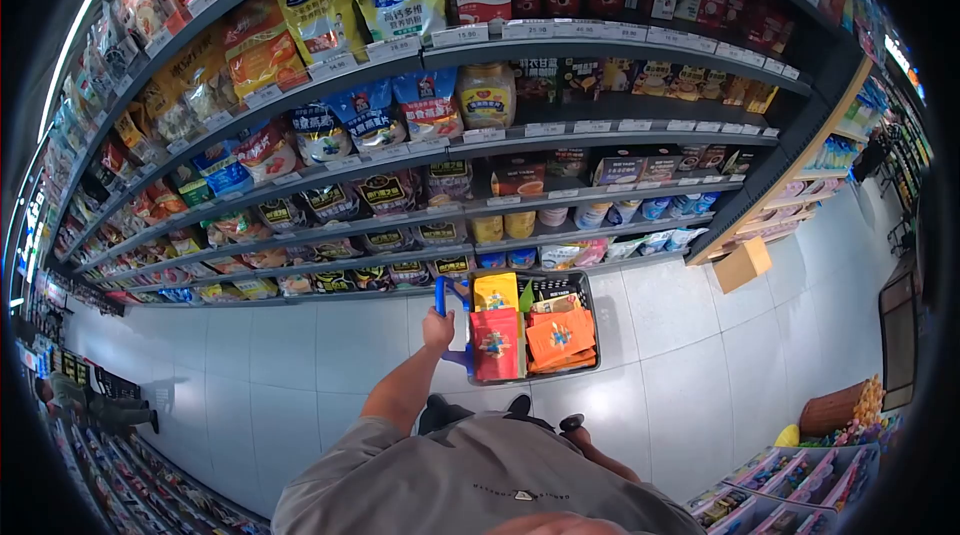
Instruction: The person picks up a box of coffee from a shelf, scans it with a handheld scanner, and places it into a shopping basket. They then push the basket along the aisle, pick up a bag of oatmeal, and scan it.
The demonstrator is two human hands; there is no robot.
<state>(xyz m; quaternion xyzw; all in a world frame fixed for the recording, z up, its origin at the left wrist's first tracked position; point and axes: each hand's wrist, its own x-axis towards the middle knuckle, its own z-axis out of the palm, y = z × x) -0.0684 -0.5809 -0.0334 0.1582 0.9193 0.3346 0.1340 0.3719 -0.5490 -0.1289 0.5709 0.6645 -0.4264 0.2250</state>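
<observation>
My left hand (437, 330) is closed around the blue handle (441, 297) of a small shopping cart. Its black basket (590, 285) stands on the floor just ahead of my shoes. Inside lie a yellow bag (495, 290), a red bag (494, 343) and several orange packets (560, 337), with other packages partly covered beneath. Low at my right side, my right hand (580, 437) is closed by a dark rounded object (571, 422); its kind I cannot make out, and most of the fingers are hidden.
Long shelves (560, 32) of bagged and boxed food curve across the front. A cardboard box (742, 266) sits on the floor at the shelf's right end. Display bins (800, 475) and a tipped brown basket (832, 409) stand at lower right. Another person (95, 403) is at far left.
</observation>
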